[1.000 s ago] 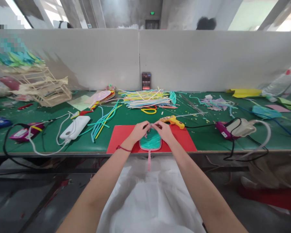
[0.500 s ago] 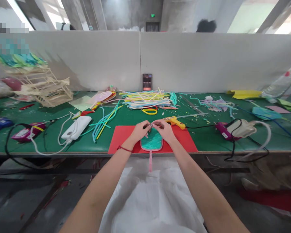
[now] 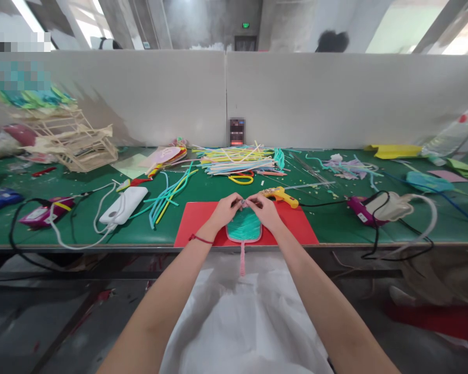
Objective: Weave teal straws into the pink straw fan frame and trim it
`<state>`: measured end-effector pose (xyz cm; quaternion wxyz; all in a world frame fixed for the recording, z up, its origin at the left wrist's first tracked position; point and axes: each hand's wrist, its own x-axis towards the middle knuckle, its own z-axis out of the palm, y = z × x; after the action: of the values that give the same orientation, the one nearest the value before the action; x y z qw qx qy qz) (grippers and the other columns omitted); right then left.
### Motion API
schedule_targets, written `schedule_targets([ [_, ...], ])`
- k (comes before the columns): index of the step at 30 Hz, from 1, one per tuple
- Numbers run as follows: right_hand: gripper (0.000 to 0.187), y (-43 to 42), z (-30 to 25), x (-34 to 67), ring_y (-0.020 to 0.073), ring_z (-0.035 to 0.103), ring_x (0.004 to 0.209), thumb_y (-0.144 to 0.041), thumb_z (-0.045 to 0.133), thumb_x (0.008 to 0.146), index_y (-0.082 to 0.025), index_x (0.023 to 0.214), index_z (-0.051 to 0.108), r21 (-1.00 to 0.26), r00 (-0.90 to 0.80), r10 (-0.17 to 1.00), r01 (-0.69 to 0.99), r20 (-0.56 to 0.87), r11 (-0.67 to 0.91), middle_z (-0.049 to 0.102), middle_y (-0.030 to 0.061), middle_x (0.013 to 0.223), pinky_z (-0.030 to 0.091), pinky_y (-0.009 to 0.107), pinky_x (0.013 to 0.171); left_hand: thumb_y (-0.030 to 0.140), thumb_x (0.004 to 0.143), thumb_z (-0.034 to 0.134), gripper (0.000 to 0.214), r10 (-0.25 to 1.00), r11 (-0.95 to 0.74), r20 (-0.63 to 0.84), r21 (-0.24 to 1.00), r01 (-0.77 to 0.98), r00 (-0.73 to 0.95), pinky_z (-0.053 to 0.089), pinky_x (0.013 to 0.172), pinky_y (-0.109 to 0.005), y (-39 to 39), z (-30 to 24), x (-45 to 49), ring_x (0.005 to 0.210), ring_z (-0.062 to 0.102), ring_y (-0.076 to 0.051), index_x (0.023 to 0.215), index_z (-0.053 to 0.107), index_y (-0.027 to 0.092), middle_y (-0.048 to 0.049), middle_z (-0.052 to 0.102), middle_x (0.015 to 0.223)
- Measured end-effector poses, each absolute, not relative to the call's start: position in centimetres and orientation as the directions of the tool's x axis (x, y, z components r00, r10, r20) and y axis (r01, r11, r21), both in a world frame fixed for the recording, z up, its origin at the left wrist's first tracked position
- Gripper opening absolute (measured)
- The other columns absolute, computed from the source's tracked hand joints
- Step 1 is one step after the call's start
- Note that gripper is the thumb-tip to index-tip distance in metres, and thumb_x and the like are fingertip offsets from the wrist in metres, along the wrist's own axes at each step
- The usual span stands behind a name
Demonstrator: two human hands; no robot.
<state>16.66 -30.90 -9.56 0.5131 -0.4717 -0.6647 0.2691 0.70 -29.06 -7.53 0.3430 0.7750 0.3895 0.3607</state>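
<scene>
A small fan-shaped craft piece (image 3: 243, 228), teal with a pink fuzzy rim, lies on a red sheet (image 3: 292, 226). Its pink handle (image 3: 242, 259) hangs over the table's front edge. At the top of the fan, my left hand (image 3: 228, 209) and my right hand (image 3: 263, 210) meet with fingertips pinched together. Between them shows a small pinkish fuzzy bit (image 3: 244, 204), held by both hands; whether it belongs to the rim cannot be made out. A yellow glue gun (image 3: 283, 196) lies just beyond my right hand.
Pipe cleaners (image 3: 237, 158) are heaped at the back, with yellow-handled scissors (image 3: 241, 179) before them. Loose pipe cleaners (image 3: 167, 200) and a white power bank (image 3: 124, 206) lie left. A purple device (image 3: 361, 210) with cables sits right. A grey partition (image 3: 140, 98) closes off the back.
My fingertips have shifted slightly at the top of the fan, and more of the pinkish bit shows between them. The fan and the other things stay where they were.
</scene>
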Motion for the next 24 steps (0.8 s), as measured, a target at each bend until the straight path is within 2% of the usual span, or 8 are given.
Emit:
schedule_targets([
  [3, 0.020, -30.84, -9.69, 16.66, 0.0174, 0.061, 0.072, -0.038, 0.055, 0.078, -0.019, 0.077, 0.060, -0.837, -0.034, 0.906, 0.370, 0.421, 0.403, 0.067, 0.0035, 0.075, 0.048, 0.031, 0.070, 0.017, 0.083, 0.045, 0.012, 0.844, -0.483, 0.311, 0.795, 0.367, 0.438, 0.043, 0.061, -0.022, -28.98, -7.64, 0.68, 0.064, 0.054, -0.011, 0.074, 0.052, 0.017, 0.0016, 0.058, 0.068],
  [10, 0.019, -30.85, -9.73, 16.68, 0.0175, 0.060, 0.073, -0.037, 0.051, 0.080, -0.019, 0.076, 0.058, -0.816, -0.054, 0.898, 0.396, 0.437, 0.421, 0.065, 0.0039, 0.076, 0.046, 0.031, 0.070, 0.020, 0.087, 0.038, 0.017, 0.816, -0.533, 0.330, 0.746, 0.398, 0.474, 0.041, 0.066, -0.024, -28.99, -7.74, 0.77, 0.067, 0.052, -0.012, 0.075, 0.049, 0.017, 0.0006, 0.056, 0.072],
  [17, 0.016, -31.11, -9.50, 16.56, 0.0169, 0.058, 0.073, -0.035, 0.051, 0.080, -0.020, 0.076, 0.056, -0.814, -0.082, 0.896, 0.390, 0.436, 0.431, 0.064, 0.0028, 0.076, 0.046, 0.031, 0.071, 0.018, 0.085, 0.042, 0.017, 0.787, -0.582, 0.346, 0.691, 0.429, 0.511, 0.039, 0.067, -0.025, -28.98, -7.74, 0.77, 0.070, 0.049, -0.013, 0.070, 0.047, 0.018, 0.0002, 0.053, 0.071],
  [24, 0.017, -31.11, -9.46, 16.49, 0.0172, 0.059, 0.075, -0.036, 0.050, 0.080, -0.020, 0.077, 0.056, -0.835, -0.061, 0.908, 0.373, 0.414, 0.405, 0.064, 0.0036, 0.077, 0.046, 0.031, 0.070, 0.019, 0.088, 0.037, 0.019, 0.811, -0.566, 0.370, 0.694, 0.445, 0.454, 0.038, 0.066, -0.025, -28.84, -8.00, 0.83, 0.068, 0.049, -0.013, 0.072, 0.047, 0.018, -0.0002, 0.054, 0.072],
])
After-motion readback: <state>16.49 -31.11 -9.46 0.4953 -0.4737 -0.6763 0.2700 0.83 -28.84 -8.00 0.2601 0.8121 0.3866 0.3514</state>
